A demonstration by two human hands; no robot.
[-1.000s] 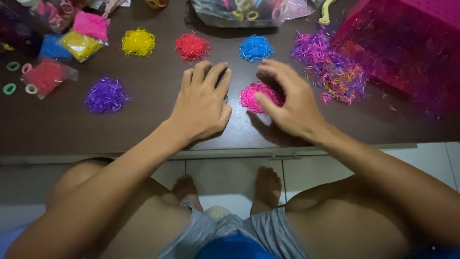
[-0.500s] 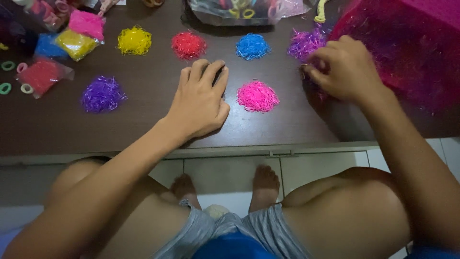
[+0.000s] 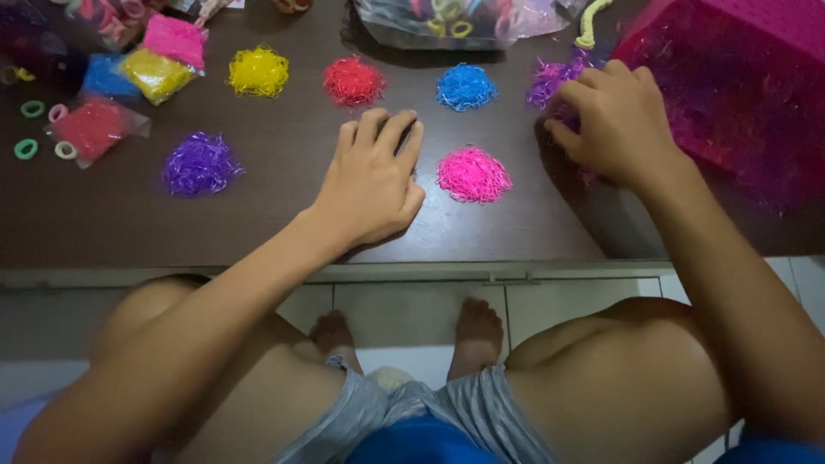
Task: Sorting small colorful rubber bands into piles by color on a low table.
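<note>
Surface: dark brown table (image 3: pixel 258 223), seen from above; pale tiled floor below its front edge.
Left hand (image 3: pixel 374 185): lies flat, palm down on the table, fingers stretched and close together, gripping nothing; just left of the pink pile.
Right hand (image 3: pixel 619 125): fingers curled down into the mixed pile of tiny elastic bands (image 3: pixel 554 82); whether they pinch any bands cannot be told.
Mixed pile: mostly purple and pink, at the table's right, partly under the right hand, next to the pink basket (image 3: pixel 739 77).
Pink pile (image 3: pixel 473 174): between the two hands, touching neither.
Back row: yellow pile (image 3: pixel 258 71), red pile (image 3: pixel 353 82), blue pile (image 3: pixel 466 87), well apart from each other.
Purple pile (image 3: pixel 200 163): alone, left of the left hand.
Far left: small filled bags (image 3: pixel 129 73) in pink, yellow, blue and red; loose hair rings (image 3: pixel 33 109) beside them.
Back edge: clear bag of hair ties (image 3: pixel 447 21).
</note>
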